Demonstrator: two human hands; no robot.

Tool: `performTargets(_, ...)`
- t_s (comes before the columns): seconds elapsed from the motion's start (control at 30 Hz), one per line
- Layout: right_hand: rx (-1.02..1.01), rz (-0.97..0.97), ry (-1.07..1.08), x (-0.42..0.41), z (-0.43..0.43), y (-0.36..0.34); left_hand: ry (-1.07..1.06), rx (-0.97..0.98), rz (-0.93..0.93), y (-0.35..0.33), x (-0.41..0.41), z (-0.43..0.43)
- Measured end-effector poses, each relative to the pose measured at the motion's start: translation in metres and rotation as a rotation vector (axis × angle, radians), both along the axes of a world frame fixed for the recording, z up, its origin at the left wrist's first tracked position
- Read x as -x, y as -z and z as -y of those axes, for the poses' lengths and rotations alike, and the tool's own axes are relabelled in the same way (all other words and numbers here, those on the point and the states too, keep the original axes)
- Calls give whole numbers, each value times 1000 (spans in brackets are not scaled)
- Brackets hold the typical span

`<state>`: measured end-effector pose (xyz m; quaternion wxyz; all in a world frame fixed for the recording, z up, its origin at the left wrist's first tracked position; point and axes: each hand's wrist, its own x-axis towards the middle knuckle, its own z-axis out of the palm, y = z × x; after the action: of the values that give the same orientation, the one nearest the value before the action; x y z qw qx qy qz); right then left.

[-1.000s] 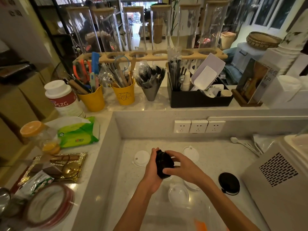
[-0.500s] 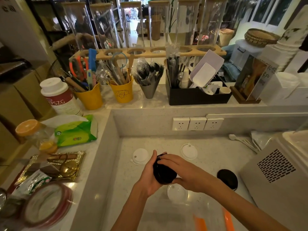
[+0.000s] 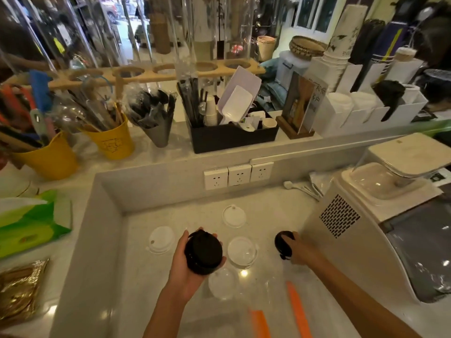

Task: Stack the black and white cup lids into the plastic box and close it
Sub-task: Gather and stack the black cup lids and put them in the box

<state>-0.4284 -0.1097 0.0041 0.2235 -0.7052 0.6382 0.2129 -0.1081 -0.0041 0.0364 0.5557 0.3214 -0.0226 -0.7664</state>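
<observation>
Black stack (image 3: 203, 256): centre of frame, cupped in left hand (image 3: 188, 262), fingers wrapped round its rim; likely kept gathered so lids nest.
Black lid (image 3: 283, 242): right of centre on counter; right hand (image 3: 296, 250) closed over it, apparently picking it up to add to the stack.
White lids (image 3: 161, 239): three loose on counter, around the hands.
Box (image 3: 244, 289): clear, orange clips, bottom centre, open, apparently awaiting lids.
</observation>
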Motion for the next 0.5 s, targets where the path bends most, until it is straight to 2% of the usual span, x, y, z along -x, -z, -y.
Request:
performTargets(0.17,175,5,-35,2,-5,3,-25,-15,5,-3,-1,-1)
performTargets(0.33,204,30,-89,-2,-3,-2,-64,-31,46,-4,-4,-7)
performTargets(0.43,209,52,64,-18,3,-18,-103,-7,95,-7,-5,-12)
performTargets(0.5,112,274,324,-44,8,-37,-143,-22,158,-10,-4,-14)
